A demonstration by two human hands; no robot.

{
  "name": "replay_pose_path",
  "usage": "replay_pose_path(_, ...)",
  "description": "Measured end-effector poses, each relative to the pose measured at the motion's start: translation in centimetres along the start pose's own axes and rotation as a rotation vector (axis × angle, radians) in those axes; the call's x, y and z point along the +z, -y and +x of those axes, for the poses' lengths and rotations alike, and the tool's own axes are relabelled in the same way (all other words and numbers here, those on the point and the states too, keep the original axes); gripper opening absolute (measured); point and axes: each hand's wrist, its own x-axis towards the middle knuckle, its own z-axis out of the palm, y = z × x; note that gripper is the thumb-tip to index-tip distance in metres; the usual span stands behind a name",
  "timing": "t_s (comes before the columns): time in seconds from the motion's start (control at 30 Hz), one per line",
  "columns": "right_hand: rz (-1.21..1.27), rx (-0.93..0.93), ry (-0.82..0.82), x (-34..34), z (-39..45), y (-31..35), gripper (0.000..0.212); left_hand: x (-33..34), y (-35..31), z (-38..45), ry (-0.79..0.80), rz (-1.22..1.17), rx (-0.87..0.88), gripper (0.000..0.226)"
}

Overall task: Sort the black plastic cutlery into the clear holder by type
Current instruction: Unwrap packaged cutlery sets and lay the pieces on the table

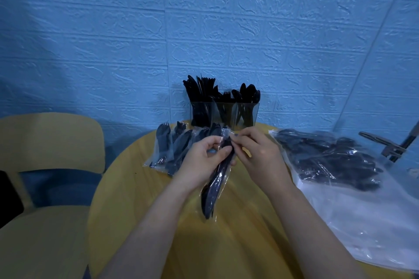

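Note:
Above the middle of the round yellow table, my left hand grips a clear-wrapped packet of black cutlery that hangs down toward me. My right hand pinches the wrapper's top end. The clear holder stands at the table's far edge by the wall, with black knives in its left part, forks in the middle and spoons on the right. Several more wrapped packets lie just left of my hands.
A large clear plastic bag with a heap of wrapped black cutlery covers the table's right side. A metal clamp stand rises at the far right. A yellow chair sits to the left. The blue brick-pattern wall is behind.

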Motion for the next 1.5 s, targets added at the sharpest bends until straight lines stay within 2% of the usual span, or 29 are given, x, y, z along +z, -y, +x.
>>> replay_pose_path(0.17, -0.210, -0.084, -0.079, -0.1, 0.2, 0.1, 0.020, 0.2, 0.0, 0.0, -0.033, -0.016, -0.030, 0.011)
replay_pose_path(0.23, -0.193, -0.053, -0.067, 0.1, 0.2, 0.0, 0.017, 0.1, 0.3, 0.2, -0.047, -0.013, -0.051, 0.011)
replay_pose_path(0.33, 0.045, 0.168, 0.013, 0.2, 0.2, 0.4, 0.005, -0.1, 0.3, 0.2, -0.058, 0.004, -0.068, 0.010)
replay_pose_path(0.4, 0.220, 0.394, 0.041, -0.2, 0.5, 0.7, 0.011, -0.3, 0.2, 0.1, -0.043, -0.005, -0.081, 0.009)
replay_pose_path(0.53, 0.549, 0.762, -0.048, -1.2, 1.5, 0.1, 0.018, -0.6, -0.1, 0.1, -0.019, -0.003, -0.084, 0.008)
replay_pose_path(0.6, 0.680, 0.888, -0.019, -1.4, 1.7, -0.1, 0.017, -0.8, -0.2, 0.1, -0.008, -0.010, -0.084, 0.008)
replay_pose_path(0.67, 0.687, 0.945, -0.046, -1.3, 1.6, 0.0, 0.016, -1.0, -0.1, 0.1, -0.037, -0.006, -0.095, 0.008)
replay_pose_path(0.73, 0.555, 0.856, -0.154, -1.5, 1.7, 0.2, 0.017, -1.5, 0.4, 0.3, -0.117, 0.020, -0.114, 0.009)
replay_pose_path(0.8, 0.473, 0.649, -0.177, -2.2, 1.9, 0.7, 0.020, -1.9, 0.7, 0.4, -0.173, 0.074, -0.124, 0.006)
replay_pose_path(0.87, 0.465, 0.485, -0.034, -2.3, 2.0, 1.2, 0.014, -2.0, 0.8, 0.6, -0.182, 0.089, -0.136, 0.011)
replay_pose_path(0.93, 0.390, 0.416, 0.168, -1.8, 1.8, 1.3, 0.011, -1.8, 0.7, 0.6, -0.160, 0.093, -0.133, 0.013)
replay_pose_path(1.03, 0.319, 0.471, 0.295, -0.9, 1.3, 0.8, 0.018, -1.8, 0.6, 0.4, -0.095, 0.146, -0.082, 0.012)
replay_pose_path(1.17, 0.436, 0.576, 0.361, -0.9, 1.1, 0.3, 0.011, -1.7, 0.3, 0.0, -0.015, 0.136, -0.045, 0.011)
replay_pose_path(1.3, 0.554, 0.677, 0.446, -0.9, 1.1, 0.1, 0.005, -1.8, 0.4, 0.1, -0.016, 0.118, -0.039, 0.010)
replay_pose_path(1.4, 0.366, 0.667, 0.554, -0.8, 0.7, 0.0, 0.021, -1.6, 0.8, 0.1, -0.038, 0.136, -0.034, 0.012)
replay_pose_path(1.43, 0.328, 0.662, 0.543, -0.7, 0.7, 0.2, 0.023, -1.6, 0.9, 0.1, -0.054, 0.155, -0.023, 0.013)
replay_pose_path(1.5, 0.385, 0.665, 0.420, -0.6, 0.8, 0.4, 0.015, -1.6, 0.8, 0.1, -0.095, 0.210, 0.007, 0.016)
